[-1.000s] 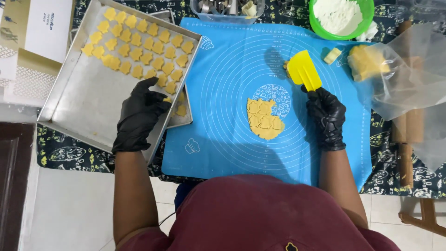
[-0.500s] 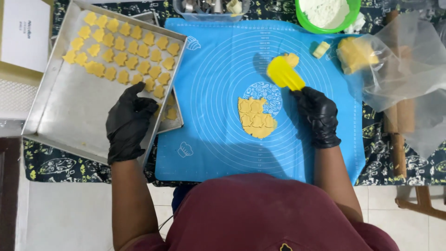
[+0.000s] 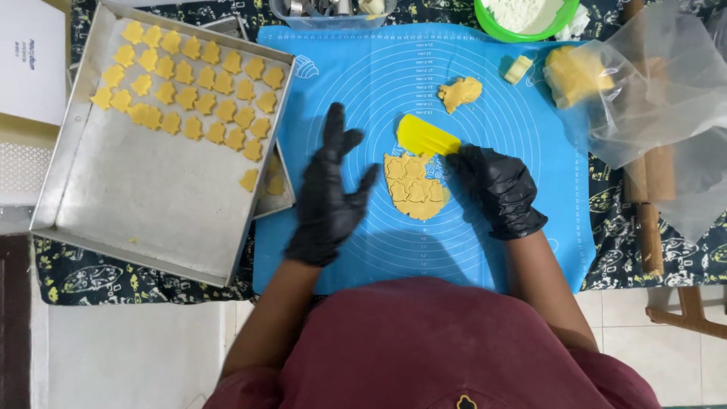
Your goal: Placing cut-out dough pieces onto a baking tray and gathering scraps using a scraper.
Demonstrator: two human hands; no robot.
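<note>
My left hand [image 3: 329,193], in a black glove, hovers flat over the blue silicone mat [image 3: 363,91] with fingers spread and nothing in it. My right hand [image 3: 496,185], also gloved, grips a yellow scraper [image 3: 424,136] whose blade lies at the top edge of a flat sheet of yellow dough [image 3: 415,189] stamped with cutter outlines. A small scrap of dough [image 3: 460,92] lies on the mat above the scraper. To the left, a metal baking tray [image 3: 151,220] holds several rows of cut-out yellow cookies [image 3: 189,95] in its upper half.
A green bowl of flour [image 3: 522,17] and a clear container of cutters [image 3: 333,9] stand at the mat's top. A block of dough [image 3: 572,72] lies in a clear plastic bag at right, beside a wooden rolling pin [image 3: 651,212]. A white box [image 3: 30,60] sits far left.
My left hand left the tray and came over the mat, fingers spread. My right hand brought the scraper down to the dough sheet's top edge. A dough scrap now lies above it.
</note>
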